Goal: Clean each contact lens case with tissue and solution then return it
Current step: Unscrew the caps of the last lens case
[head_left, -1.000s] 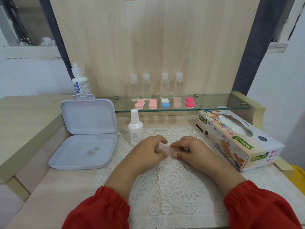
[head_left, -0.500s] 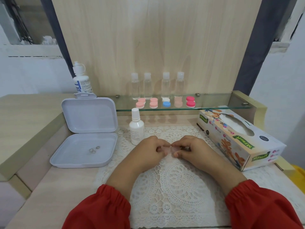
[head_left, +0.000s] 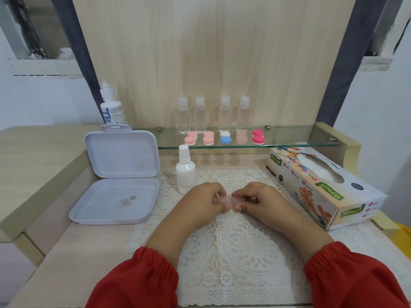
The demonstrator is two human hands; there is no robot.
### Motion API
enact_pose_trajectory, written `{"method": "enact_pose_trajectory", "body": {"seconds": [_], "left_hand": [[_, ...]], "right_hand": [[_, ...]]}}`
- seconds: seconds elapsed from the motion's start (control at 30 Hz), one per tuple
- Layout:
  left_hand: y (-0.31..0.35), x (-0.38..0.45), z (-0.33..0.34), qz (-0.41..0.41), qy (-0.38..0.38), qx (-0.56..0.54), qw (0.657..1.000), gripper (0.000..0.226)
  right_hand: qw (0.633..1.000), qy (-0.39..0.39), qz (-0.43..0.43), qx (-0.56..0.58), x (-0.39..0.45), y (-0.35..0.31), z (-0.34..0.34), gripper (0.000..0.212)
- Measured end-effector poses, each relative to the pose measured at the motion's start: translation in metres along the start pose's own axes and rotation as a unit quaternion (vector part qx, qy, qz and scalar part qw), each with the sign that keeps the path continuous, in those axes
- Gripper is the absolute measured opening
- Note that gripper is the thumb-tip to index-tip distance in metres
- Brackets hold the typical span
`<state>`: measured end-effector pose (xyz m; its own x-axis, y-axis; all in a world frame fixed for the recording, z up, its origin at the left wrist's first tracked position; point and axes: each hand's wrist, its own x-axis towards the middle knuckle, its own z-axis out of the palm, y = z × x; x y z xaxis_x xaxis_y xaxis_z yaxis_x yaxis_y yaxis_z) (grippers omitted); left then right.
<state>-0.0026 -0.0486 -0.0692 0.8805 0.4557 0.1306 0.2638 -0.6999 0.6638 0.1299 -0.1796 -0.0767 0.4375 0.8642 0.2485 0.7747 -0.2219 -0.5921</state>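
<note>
Wooden panelling backed a pale bench (head_left: pixel 66 252) spread with a lace mat (head_left: pixel 233 252); above it ran a glass shelf (head_left: pixel 289 144) carrying four clear bottles (head_left: pixel 213 114) and a row of lens cases (head_left: pixel 224 138) in pink, blue-and-white and deep pink. An open white box (head_left: pixel 115 185) lay to the left, small rings in its tray; a tissue box (head_left: pixel 322 185) lay to the right; a white spray bottle (head_left: pixel 185 172) stood just behind the hands; a larger solution bottle (head_left: pixel 112 107) stood at the rear left.

Both hands met over the mat with fingers curled; the left hand (head_left: pixel 202 202) and right hand (head_left: pixel 260 201) each pinched one end of a pale pink case (head_left: pixel 226 200), which was largely hidden between the fingertips; whether its caps were on could not be told, and no tissue showed in either hand.

Judgement: the case appeared to be small, light, rigid plastic; smooth and likely slippery once wetted with solution; not fragile, though apt to skitter off if released carelessly. The sound hold would be one well steadied between thumb and forefinger of one hand while the other turned the cap by its rim; loosened caps would be easily lost on the patterned mat and should be set down together, near at hand.
</note>
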Motion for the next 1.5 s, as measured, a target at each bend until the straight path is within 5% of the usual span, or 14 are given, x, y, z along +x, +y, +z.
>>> {"method": "enact_pose_trajectory", "body": {"seconds": [0.23, 0.4, 0.53, 0.67, 0.83, 1.03, 1.27, 1.5], "left_hand": [[-0.003, -0.002, -0.003, 0.004, -0.022, -0.019, 1.0, 0.04], [0.0, -0.001, -0.001, 0.0, 0.003, -0.005, 1.0, 0.015], [0.002, 0.0, 0.002, -0.011, 0.008, 0.033, 0.999, 0.034], [-0.004, -0.002, -0.004, -0.006, -0.034, -0.052, 0.998, 0.045], [-0.003, 0.0, -0.002, -0.004, -0.004, -0.016, 1.0, 0.014], [-0.005, -0.001, -0.002, -0.011, -0.027, -0.031, 0.999, 0.037], [-0.006, 0.0, -0.001, -0.002, -0.004, -0.028, 1.0, 0.013], [-0.012, 0.001, -0.005, -0.004, -0.027, -0.062, 0.998, 0.032]], "right_hand": [[1.0, -0.004, 0.004, 0.004, 0.0, 0.0, -0.001, 0.032], [1.0, -0.004, 0.006, 0.004, -0.001, -0.001, -0.001, 0.03], [1.0, -0.004, 0.006, 0.0, -0.001, -0.001, -0.001, 0.031], [1.0, -0.005, 0.009, 0.003, 0.0, -0.001, -0.001, 0.031], [1.0, -0.005, 0.011, 0.004, 0.0, -0.001, -0.001, 0.03], [1.0, -0.007, 0.011, 0.003, 0.0, 0.0, -0.001, 0.031], [1.0, -0.008, 0.008, 0.003, 0.0, -0.001, -0.001, 0.03], [1.0, -0.009, 0.011, 0.005, 0.0, 0.0, -0.002, 0.031]]}}
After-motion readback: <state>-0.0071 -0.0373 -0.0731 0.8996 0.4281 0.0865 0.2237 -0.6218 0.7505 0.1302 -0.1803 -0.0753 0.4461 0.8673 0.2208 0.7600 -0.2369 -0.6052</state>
